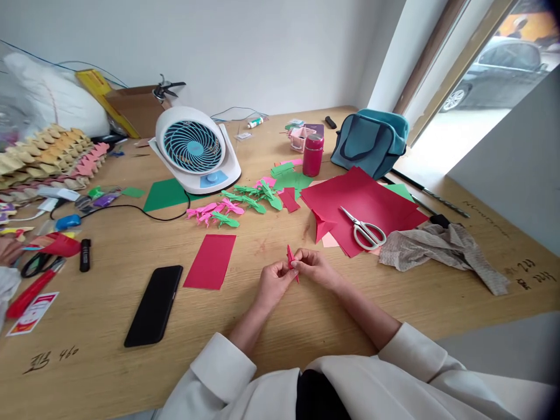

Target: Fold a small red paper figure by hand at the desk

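A narrow piece of folded red paper [289, 254] stands upright between my two hands, above the wooden table. My left hand [275, 282] pinches it from the left, and the fingers of my right hand [315, 268] close on it from the right. Left of my hands lies a stack of red paper rectangles [210, 261]. Beyond them are several folded pink figures [214, 211] and green figures [249, 199]. White-handled scissors [365, 230] rest on large red sheets [350, 195] to the right, beside a folded red piece [321, 225].
A black phone [154, 306] lies at the left front. Behind stand a white fan [195, 149], a red flask [313, 155] and a teal bag [370, 143]. A crumpled cloth [437, 251] is at right; folded paper chains [48, 157] fill the far left.
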Available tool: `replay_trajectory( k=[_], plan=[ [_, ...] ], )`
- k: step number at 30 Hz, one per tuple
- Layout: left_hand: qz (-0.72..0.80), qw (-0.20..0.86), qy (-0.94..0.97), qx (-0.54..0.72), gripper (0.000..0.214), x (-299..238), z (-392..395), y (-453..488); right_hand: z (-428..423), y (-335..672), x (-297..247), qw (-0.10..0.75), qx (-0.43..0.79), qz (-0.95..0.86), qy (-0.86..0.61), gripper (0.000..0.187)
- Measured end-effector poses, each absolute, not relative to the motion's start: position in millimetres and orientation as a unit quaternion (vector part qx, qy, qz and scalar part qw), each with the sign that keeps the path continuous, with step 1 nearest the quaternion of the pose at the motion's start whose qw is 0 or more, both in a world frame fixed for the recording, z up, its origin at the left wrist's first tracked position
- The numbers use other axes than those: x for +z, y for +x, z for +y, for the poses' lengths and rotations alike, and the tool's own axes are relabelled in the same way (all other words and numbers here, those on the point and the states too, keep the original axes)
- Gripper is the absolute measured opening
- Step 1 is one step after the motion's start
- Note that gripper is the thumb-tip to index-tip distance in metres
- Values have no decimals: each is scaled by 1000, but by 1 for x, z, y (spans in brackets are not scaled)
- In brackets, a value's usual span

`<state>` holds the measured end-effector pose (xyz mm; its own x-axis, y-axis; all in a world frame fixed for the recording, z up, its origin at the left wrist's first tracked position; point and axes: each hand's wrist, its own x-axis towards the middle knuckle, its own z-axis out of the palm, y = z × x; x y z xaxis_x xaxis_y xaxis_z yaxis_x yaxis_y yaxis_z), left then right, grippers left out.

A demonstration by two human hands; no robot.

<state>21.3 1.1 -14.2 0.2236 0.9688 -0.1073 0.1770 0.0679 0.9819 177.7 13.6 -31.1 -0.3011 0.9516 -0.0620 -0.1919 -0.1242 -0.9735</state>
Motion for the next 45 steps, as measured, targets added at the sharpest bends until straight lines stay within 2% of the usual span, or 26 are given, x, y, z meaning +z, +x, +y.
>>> replay_trajectory(
  k=[3,7,12,19,26,32,45],
  plan=[
    [497,526,578,377,41,-18,2,18,11,175,-31,452,615,-505,-402,39],
    [478,536,591,367,37,-19,2,15,7,178,-24,431,647,-516,-359,36],
    [483,454,650,372,23,-23,-1,18,1,180,-18,440,609,-530,-393,32],
    [463,387,710,363,18,-29,-1,18,-7,171,-17,463,552,-515,-464,33],
    [446,390,723,355,15,-31,3,21,-12,162,-22,500,443,-534,-519,36],
    [448,384,724,357,15,-29,2,21,-13,161,-25,446,340,-588,-582,34],
    [449,407,716,346,13,-30,2,16,-15,158,-23,460,363,-568,-578,35]
  ],
)
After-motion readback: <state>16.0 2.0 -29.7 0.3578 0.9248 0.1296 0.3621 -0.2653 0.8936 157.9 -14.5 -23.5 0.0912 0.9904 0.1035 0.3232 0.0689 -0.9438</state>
